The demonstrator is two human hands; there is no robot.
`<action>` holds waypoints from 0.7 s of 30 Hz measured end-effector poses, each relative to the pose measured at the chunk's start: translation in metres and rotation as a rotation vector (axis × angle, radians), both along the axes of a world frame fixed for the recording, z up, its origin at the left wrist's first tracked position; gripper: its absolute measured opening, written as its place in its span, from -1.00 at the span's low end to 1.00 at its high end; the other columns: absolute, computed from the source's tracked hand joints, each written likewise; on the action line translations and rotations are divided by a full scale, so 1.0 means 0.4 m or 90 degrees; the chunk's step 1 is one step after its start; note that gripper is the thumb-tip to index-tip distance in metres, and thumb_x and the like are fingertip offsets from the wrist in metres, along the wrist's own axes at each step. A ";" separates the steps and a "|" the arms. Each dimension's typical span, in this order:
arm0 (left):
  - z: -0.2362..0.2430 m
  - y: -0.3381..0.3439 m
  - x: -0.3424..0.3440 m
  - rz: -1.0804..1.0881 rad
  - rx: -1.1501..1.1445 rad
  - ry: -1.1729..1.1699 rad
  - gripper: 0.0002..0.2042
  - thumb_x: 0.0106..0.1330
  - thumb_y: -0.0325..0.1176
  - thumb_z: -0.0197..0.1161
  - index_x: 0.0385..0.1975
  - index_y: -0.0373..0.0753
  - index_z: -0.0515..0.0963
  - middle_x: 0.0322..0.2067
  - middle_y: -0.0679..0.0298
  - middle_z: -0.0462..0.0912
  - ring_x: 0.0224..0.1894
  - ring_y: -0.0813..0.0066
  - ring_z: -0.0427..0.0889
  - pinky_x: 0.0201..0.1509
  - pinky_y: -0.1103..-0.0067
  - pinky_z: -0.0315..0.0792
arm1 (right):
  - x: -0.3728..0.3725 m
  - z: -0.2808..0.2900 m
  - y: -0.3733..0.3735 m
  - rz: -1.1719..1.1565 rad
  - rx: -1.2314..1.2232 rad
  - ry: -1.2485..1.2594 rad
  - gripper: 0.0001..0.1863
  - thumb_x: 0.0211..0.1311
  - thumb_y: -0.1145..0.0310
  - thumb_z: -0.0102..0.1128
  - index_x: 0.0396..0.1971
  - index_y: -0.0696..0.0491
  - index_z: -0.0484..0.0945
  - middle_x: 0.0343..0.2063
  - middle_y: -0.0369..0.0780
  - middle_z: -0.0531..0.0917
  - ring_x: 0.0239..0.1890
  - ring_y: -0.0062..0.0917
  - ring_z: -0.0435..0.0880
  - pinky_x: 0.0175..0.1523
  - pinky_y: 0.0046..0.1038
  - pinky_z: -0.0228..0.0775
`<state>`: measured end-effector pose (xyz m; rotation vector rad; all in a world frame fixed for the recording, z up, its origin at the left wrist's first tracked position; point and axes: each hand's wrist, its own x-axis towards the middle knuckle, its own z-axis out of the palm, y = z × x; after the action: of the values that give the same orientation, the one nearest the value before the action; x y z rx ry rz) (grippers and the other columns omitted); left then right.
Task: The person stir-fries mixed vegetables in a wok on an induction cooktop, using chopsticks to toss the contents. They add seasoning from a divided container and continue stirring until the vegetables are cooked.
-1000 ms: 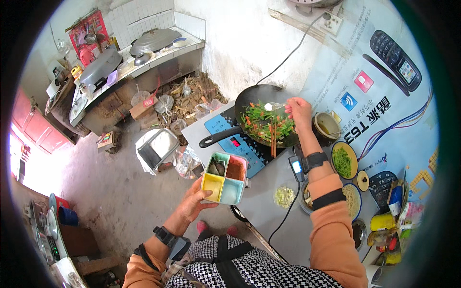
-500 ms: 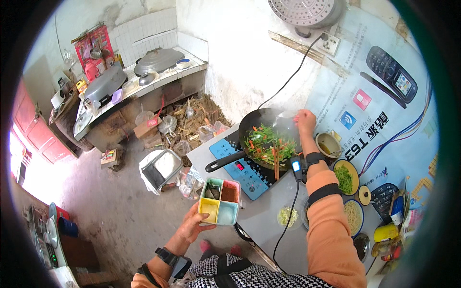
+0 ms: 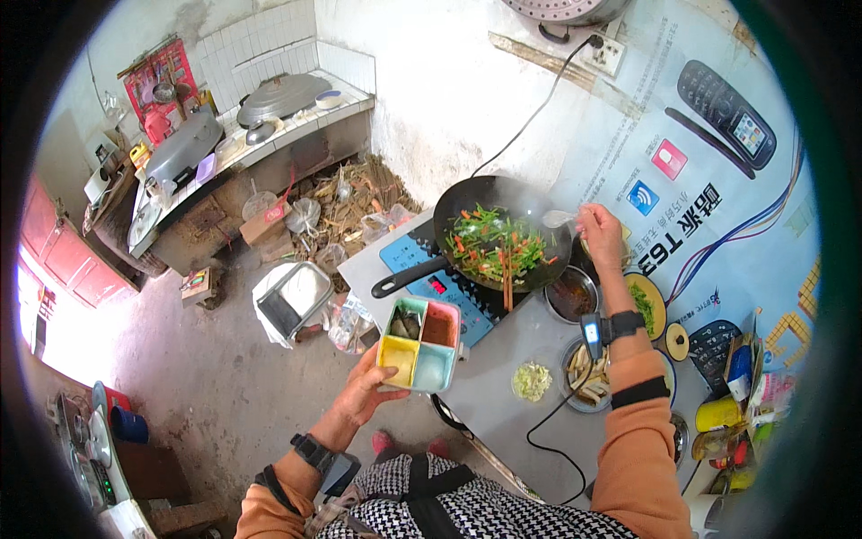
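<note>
My left hand [image 3: 361, 388] grips a seasoning box [image 3: 418, 344] from below and its near left side, thumb at the yellow part. Its pink, green, yellow and blue compartments hold reddish, dark, pale yellow and white contents. My right hand [image 3: 602, 235] pinches a clear spoon [image 3: 558, 218] over the right rim of a black wok [image 3: 465, 198]. Whether anything lies in the spoon cannot be told. Green and orange-red cut vegetables [image 3: 485, 235] sit in the steaming wok. A pair of wooden chopsticks [image 3: 508, 286] leans across its near edge, touched by neither hand.
A blue induction cooker [image 3: 422, 256] is under the wok. To its right are a metal bowl of dark sauce [image 3: 572, 294], pale strips [image 3: 588, 377] on a plate, chopped pale pieces [image 3: 532, 381] and a yellow-rimmed bowl [image 3: 659, 301]. A black cable [image 3: 549, 446] crosses the table.
My right hand and the spoon have moved right, from above the food to the wok's rim. The seasoning box stays in my left hand. The whole view has shifted slightly.
</note>
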<state>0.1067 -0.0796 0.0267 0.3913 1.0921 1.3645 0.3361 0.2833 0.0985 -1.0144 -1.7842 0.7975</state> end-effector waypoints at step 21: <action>0.031 0.019 0.047 -0.012 0.000 0.044 -0.30 -0.03 -0.29 0.14 0.18 -0.13 0.02 -0.02 0.22 0.34 -0.06 0.35 0.41 -0.12 0.38 0.40 | -0.076 -0.073 -0.516 0.496 -0.215 -0.105 -0.86 0.12 0.41 0.00 -0.41 0.17 0.46 -0.63 -0.28 0.50 -0.60 -0.68 0.47 -0.49 -0.60 0.31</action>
<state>0.1255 -0.0720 0.0393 0.4510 1.1414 1.3426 0.3057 0.0767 0.0694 -0.5713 -2.2641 1.5667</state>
